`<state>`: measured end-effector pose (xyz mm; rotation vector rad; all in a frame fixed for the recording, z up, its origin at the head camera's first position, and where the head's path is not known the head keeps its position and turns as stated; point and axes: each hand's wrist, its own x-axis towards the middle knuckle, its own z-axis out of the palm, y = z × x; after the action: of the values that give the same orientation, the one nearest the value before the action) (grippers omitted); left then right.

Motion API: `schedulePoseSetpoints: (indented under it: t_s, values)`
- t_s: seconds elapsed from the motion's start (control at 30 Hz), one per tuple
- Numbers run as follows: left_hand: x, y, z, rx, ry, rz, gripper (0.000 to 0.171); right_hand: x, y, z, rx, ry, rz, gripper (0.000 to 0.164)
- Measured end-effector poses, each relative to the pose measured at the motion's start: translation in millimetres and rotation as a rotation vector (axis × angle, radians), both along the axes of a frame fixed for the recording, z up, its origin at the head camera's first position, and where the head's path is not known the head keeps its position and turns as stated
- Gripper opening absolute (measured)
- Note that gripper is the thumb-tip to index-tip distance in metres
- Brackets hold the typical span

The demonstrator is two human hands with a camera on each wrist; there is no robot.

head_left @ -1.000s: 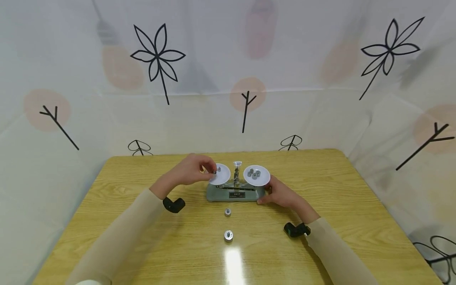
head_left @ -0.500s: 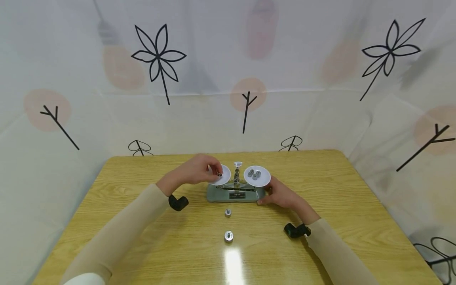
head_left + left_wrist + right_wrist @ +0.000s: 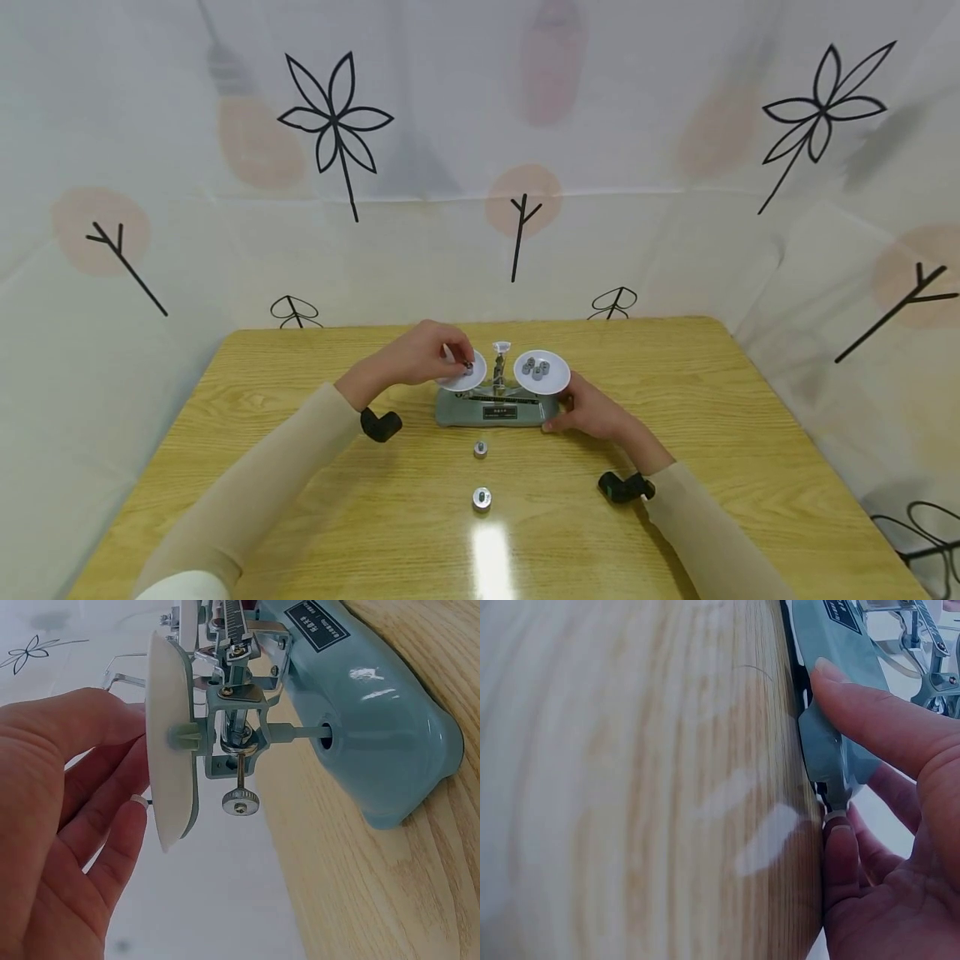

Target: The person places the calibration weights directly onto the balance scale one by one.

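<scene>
A pale green balance scale [image 3: 459,413] stands on the table with two white pans. At the left pan [image 3: 478,377], my left hand [image 3: 426,353] pinches a small metal weight [image 3: 469,367] between thumb and fingers. In the left wrist view the pan [image 3: 166,765] is seen edge-on and hides those fingertips, with most of the weight. Several metal weights [image 3: 537,373] stand together on the right pan [image 3: 557,380]. My right hand [image 3: 596,408] grips the right end of the base, its thumb [image 3: 870,712] lying along the front.
Two knobbed metal weights lie on the wooden table [image 3: 345,517] in front of the scale: a smaller one [image 3: 480,450] and, closer to me, a larger one [image 3: 482,500]. A patterned white cloth [image 3: 420,250] hangs behind the table.
My left hand has moved right, carrying the weight from the left pan's outer edge to over its middle. My right hand stays on the base.
</scene>
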<state>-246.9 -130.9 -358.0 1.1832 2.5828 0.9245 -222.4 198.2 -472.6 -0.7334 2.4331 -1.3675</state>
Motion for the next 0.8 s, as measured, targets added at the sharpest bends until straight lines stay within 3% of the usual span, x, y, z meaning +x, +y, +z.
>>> schedulePoseSetpoints:
  t_s: [0.23,0.8]
  values:
    - [0.6,-4.5,-1.0,0.025,-0.023,0.013,0.01,2.7,0.7,2.3,0.003,0.007,0.002,0.09]
    - [13.2,-37.8,-3.3,0.04,0.077,0.067,0.011,1.8,-0.1,1.3,-0.012,0.009,0.008,0.088]
